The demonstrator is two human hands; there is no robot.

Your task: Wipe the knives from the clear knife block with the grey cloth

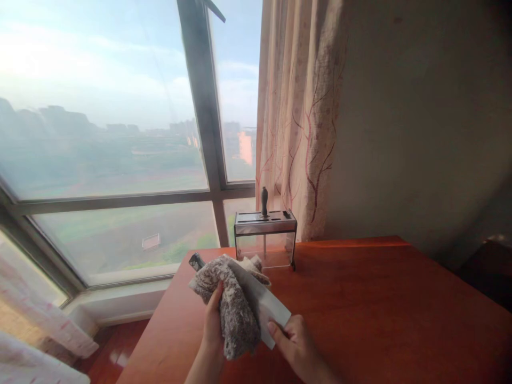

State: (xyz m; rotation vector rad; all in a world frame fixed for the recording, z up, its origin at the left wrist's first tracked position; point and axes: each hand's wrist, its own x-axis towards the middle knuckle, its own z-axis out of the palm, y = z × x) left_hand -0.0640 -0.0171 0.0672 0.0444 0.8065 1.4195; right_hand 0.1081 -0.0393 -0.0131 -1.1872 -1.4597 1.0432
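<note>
A kitchen cleaver [262, 306] is held over the table, its wide pale blade slanting down toward the right. The dark end of its handle [196, 261] pokes out at the upper left. My left hand [214, 325] is closed on a fluffy grey-and-white cloth [239, 322], which drapes over part of the cleaver and hides where the handle meets the blade. With thumb and fingers, my right hand [294, 338] pinches the blade's lower right end. Beyond both hands stands a clear-sided knife holder [265, 227] with one dark-handled knife [264, 202] upright in it.
The reddish-brown wooden table [360, 298] stretches to the right. Behind the knife holder hangs a beige curtain [300, 117] with a branch pattern. A large window [104, 133] fills the left side, with another light curtain [36, 320] at lower left. A plain wall [420, 122] stands at right.
</note>
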